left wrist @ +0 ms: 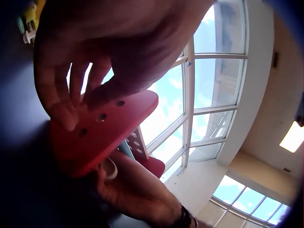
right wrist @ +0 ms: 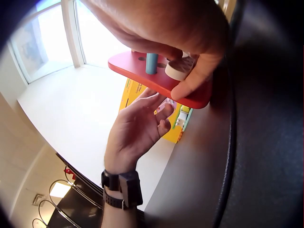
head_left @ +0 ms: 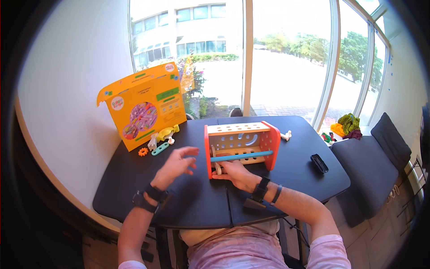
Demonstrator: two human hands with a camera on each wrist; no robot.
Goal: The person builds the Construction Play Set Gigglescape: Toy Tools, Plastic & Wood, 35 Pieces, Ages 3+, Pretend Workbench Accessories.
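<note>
A toy bench with red side panels [head_left: 208, 154] [left wrist: 95, 137] [right wrist: 137, 70] and a blue rod [head_left: 242, 156] [right wrist: 151, 63] stands on the table. At its left panel, my right hand [head_left: 239, 175] [left wrist: 137, 190] [right wrist: 175, 28] grips a pale round wooden piece [head_left: 217, 167] [left wrist: 109, 169] [right wrist: 177, 70] on the inner side, one finger at the panel's edge. My left hand [head_left: 175, 167] [left wrist: 104, 52] [right wrist: 137, 128] is beside the panel's outer face, fingers loosely spread and holding nothing; whether a fingertip touches the panel, I cannot tell.
Behind on the left stands a yellow box [head_left: 148, 105], with an orange gear [head_left: 143, 152], a teal strip [head_left: 160, 149] and a yellow piece [head_left: 166, 133] before it. Right of the bench lie a pale wooden piece [head_left: 286, 135] and a black case [head_left: 319, 163]. A grey chair [head_left: 371, 166] is beyond.
</note>
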